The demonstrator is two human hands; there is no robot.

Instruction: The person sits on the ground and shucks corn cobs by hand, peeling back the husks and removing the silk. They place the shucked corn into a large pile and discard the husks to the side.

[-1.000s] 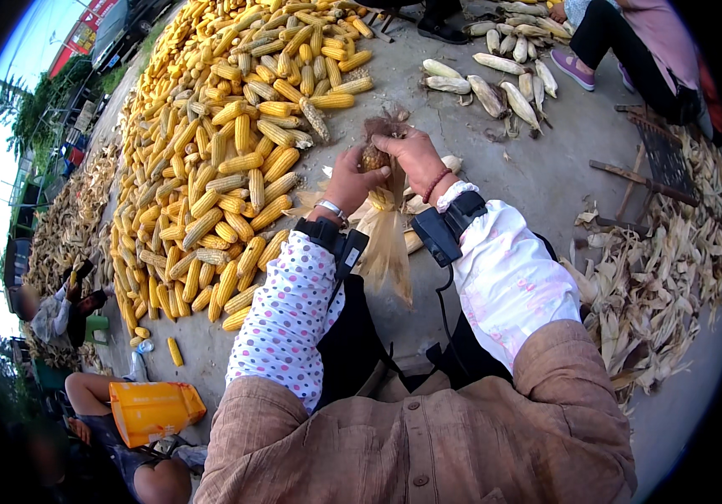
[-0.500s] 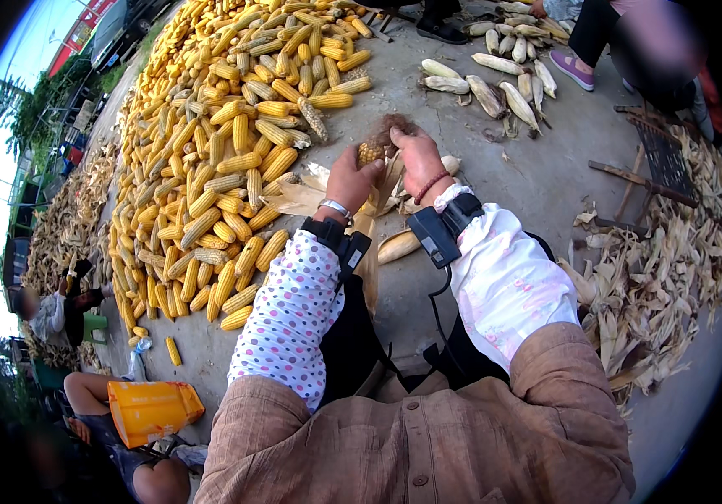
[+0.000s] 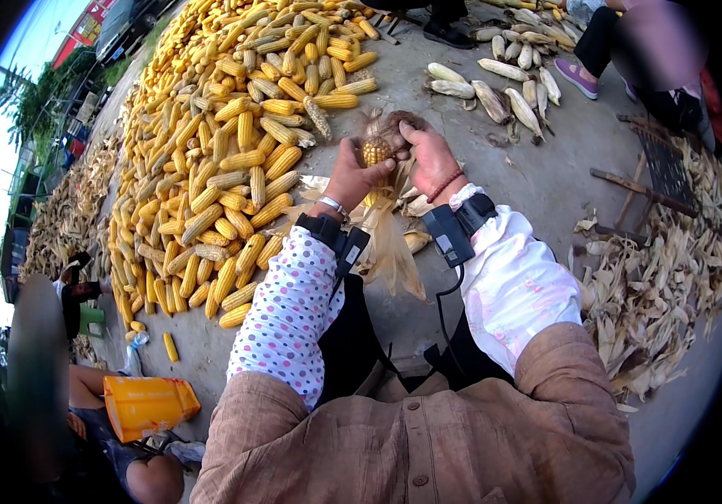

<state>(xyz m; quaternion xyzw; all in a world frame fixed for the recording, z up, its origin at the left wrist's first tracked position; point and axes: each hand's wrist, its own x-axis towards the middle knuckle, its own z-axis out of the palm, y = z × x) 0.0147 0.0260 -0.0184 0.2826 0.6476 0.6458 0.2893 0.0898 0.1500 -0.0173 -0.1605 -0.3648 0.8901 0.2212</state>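
In front of me an ear of corn (image 3: 375,151) stands tip up, its yellow kernels bare near the top. My left hand (image 3: 353,180) is closed round it from the left, thumb across its front. Pale peeled husk leaves (image 3: 396,252) hang down below the ear between my forearms. At the tip, brown corn silk (image 3: 396,128) bunches against the fingers of my right hand (image 3: 435,160), which are closed on the silk. Just behind the husk, another ear still in its husk (image 3: 416,241) lies partly hidden on the ground.
A large heap of husked yellow corn (image 3: 235,160) spreads to my left. Unhusked ears (image 3: 493,101) lie ahead on the right. Loose dry husks (image 3: 638,311) pile at my right beside a wooden-framed chair (image 3: 667,172). An orange bag (image 3: 149,409) and other people are nearby.
The ear's kernels show more between my hands. My right hand has shifted slightly right and down with the silk; the loose husk leaves have swung lower to the right.
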